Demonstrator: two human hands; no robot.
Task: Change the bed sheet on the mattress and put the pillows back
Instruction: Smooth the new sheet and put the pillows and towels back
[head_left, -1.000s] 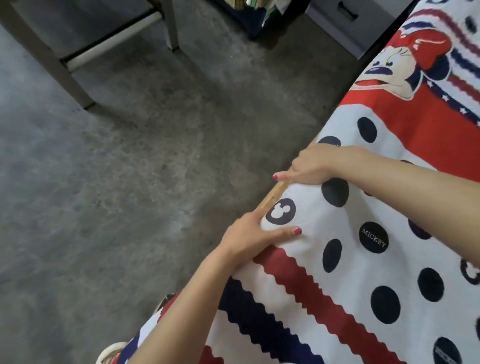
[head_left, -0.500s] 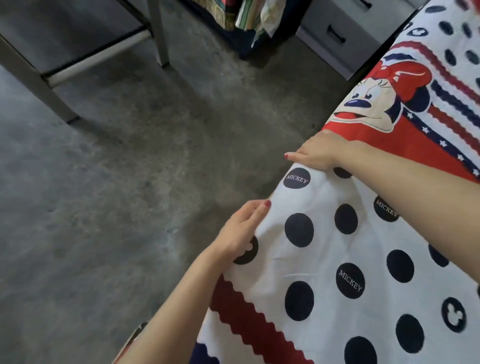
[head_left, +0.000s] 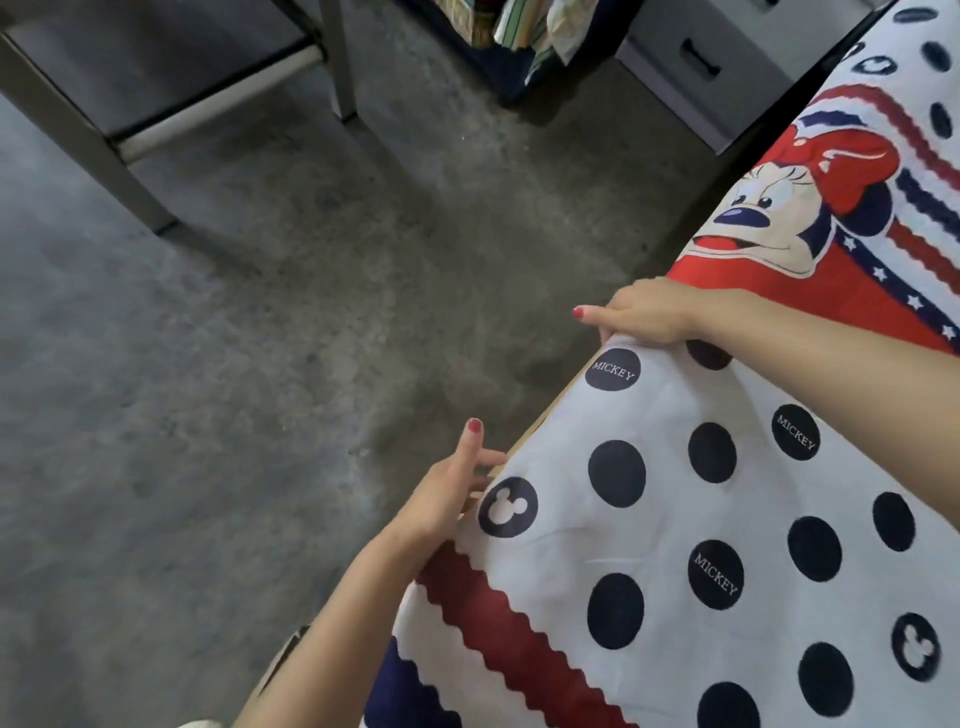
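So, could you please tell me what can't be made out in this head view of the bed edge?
- Left hand: its fingertips go behind the edge of the white polka-dot Mickey bed sheet, so the grip is unclear.
- Right hand: fingers curl over the sheet's edge; their undersides are hidden.
- Mattress: covered by the sheet.
- Pillows: none in view.
- Grey drawer unit: cut off by the top edge.

Word "MICKEY" in white capitals on dark navy dots of the bed sheet (head_left: 675, 519), one such dot near the sheet's edge, another further in, a third lower down, no other readable text or numbers anywhere
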